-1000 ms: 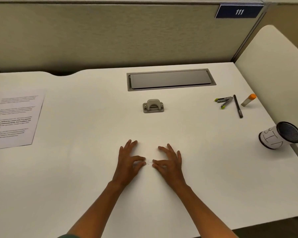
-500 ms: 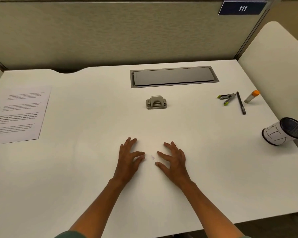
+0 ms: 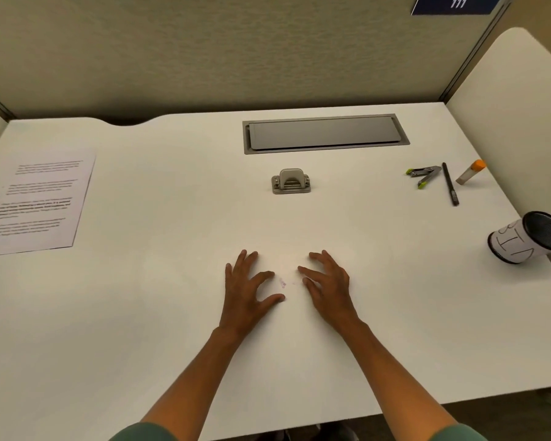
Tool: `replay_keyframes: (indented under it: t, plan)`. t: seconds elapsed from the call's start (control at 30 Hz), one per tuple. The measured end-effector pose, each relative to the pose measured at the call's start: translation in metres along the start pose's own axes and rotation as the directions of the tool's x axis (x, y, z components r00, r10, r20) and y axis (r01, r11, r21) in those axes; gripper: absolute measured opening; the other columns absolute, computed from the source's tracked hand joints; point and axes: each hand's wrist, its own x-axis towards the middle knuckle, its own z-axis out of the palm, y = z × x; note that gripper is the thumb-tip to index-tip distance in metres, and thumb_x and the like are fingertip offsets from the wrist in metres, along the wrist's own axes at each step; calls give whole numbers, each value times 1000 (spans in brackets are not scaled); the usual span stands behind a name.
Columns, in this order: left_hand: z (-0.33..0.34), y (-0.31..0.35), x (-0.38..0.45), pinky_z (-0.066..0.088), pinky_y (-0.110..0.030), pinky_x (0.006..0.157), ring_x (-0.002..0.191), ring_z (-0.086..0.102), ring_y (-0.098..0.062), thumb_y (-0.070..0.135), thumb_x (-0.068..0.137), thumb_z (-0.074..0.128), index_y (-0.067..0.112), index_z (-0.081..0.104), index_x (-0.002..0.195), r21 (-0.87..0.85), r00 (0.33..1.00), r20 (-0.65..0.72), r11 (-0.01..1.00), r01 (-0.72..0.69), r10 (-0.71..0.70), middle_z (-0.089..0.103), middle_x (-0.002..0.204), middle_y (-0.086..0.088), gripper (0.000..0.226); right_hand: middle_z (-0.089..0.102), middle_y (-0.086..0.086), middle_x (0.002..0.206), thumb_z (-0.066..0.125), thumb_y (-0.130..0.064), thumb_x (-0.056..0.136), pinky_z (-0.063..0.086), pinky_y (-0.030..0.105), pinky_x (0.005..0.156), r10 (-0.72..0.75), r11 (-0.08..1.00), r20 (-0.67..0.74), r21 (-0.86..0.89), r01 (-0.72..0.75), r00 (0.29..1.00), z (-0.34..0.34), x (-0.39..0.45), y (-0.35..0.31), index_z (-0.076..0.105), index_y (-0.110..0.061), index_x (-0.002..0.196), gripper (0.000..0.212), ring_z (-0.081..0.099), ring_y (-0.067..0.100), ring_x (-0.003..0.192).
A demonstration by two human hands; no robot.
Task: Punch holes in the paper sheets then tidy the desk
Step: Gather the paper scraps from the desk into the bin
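Note:
A grey hole punch (image 3: 290, 181) stands in the middle of the white desk (image 3: 140, 313). Printed paper sheets (image 3: 35, 198) lie flat at the far left. My left hand (image 3: 247, 289) and my right hand (image 3: 326, 284) rest on the desk in front of me, fingers spread, holding nothing. Between the two hands lie a few tiny paper bits (image 3: 283, 283).
At the right lie a green-tipped staple remover (image 3: 422, 176), a black pen (image 3: 450, 187) and an orange-capped glue stick (image 3: 469, 172). A mesh pen cup (image 3: 528, 237) lies on its side near the right edge. A grey cable hatch (image 3: 325, 133) is set in the desk's back.
My hands have drawn apart, fingertips no longer meeting, uncovering the small paper bits between them. The view has shifted slightly.

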Motion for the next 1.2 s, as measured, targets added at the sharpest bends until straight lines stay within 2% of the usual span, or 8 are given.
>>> replay_keyframes:
  t: [0.2, 0.4, 0.6, 0.73, 0.8, 0.93, 1.2]
  plan:
    - [4, 11, 25, 5, -50, 120, 148, 18, -24, 42, 75, 79, 19, 72, 105, -18, 998, 0, 998, 63, -63, 41, 149, -7, 38, 50, 2, 141, 60, -14, 91, 29, 46, 112, -18, 998, -57, -55, 15, 998, 2, -24, 0, 69, -18, 117, 28, 32, 23, 141]
    - [3, 7, 17, 11, -51, 119, 147, 23, -23, 36, 84, 73, 19, 71, 106, -21, 998, -37, 998, 54, -54, 45, 146, -7, 29, 43, 0, 148, 56, -25, 91, 12, 47, 119, -58, 992, -28, -113, 55, 998, 12, -34, -8, 66, -28, 121, 32, 22, 18, 146]
    - [-6, -5, 4, 13, -55, 119, 147, 21, -25, 27, 90, 66, 18, 69, 115, 61, 1000, -6, 998, 14, -14, 42, 149, -9, 26, 36, -3, 152, 52, -27, 93, 8, 47, 119, -96, 988, 31, -121, 99, 995, 19, -25, -21, 60, -36, 128, 37, 15, 16, 148]
    - [-6, -3, 5, 9, -54, 119, 148, 18, -26, 26, 90, 66, 19, 69, 116, 75, 1000, 11, 997, -1, 1, 38, 152, -10, 27, 42, -3, 148, 61, -27, 91, 16, 48, 118, -22, 1000, -42, -18, 21, 999, 14, -14, -20, 67, -28, 120, 30, 22, 16, 146]
    - [-5, -1, 6, 7, -54, 120, 149, 16, -26, 25, 91, 65, 20, 70, 115, 69, 1000, 19, 998, -5, 4, 36, 153, -10, 25, 44, -2, 146, 65, -30, 89, 20, 48, 116, -13, 1000, -31, -25, 12, 999, 12, -10, -16, 69, -27, 118, 30, 26, 19, 144]
    - [-1, 3, 8, 5, -54, 120, 149, 15, -25, 23, 91, 65, 19, 72, 111, 39, 1000, 27, 999, -5, 4, 36, 153, -10, 22, 46, -5, 143, 70, -35, 85, 18, 43, 112, -5, 999, 15, -43, 5, 1000, 10, -3, -12, 71, -30, 114, 30, 27, 16, 143]
    - [-3, 8, 9, 7, -56, 119, 148, 17, -27, 15, 90, 67, 21, 76, 102, 0, 999, 34, 1000, -24, 24, 39, 151, -12, 17, 45, -15, 142, 71, -44, 81, 13, 45, 110, -4, 1000, 38, -5, 4, 999, 13, 5, -15, 73, -40, 104, 23, 17, 6, 144]
